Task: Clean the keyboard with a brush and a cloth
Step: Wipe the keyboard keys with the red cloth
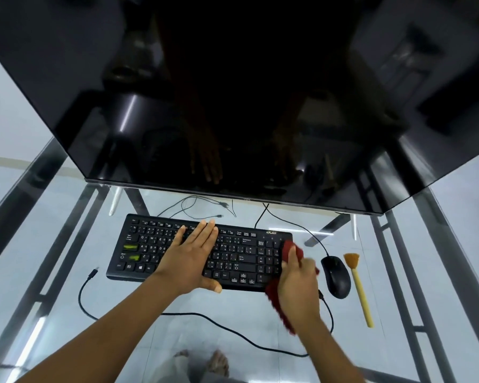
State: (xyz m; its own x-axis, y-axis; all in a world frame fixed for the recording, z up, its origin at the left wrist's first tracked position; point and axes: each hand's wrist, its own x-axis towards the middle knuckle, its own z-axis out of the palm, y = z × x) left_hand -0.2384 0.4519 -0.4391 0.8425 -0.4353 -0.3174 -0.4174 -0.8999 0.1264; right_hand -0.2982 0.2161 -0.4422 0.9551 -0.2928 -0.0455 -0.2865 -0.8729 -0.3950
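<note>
Far left of your left hand there's a loose cable (87, 283) with its plug end lying free on the glass desk (53, 258), just off the keyboard's left edge. One keyboard (155, 244), black, sits flat on the glass below the big dark monitor (233, 92); two of its left-side keys look smeared green.

Your left hand (190, 257) lies flat on the middle of the keys, palm down, fingers straight and together, thumb hooked over the near edge. It's pressing, not gripping anything.

Your right hand (296, 283) is over the keyboard's right end, on the number pad corner, fingers curled and bunched around one dark red cloth (289, 251). Cloth sticks out above your knuckles onto the keys and hangs below your wrist off the near edge. The hand is motion-blurred, so exactly how the fingers sit isn't clear.

Just right of that grip: one black mouse (336, 276), its cord running up behind the keyboard. Right of the mouse, well clear of your hand, one brush (360, 288) lies on the glass, yellow handle toward you, orange bristles away.

No containers anywhere. Bare feet (219, 363) show through the glass below.
</note>
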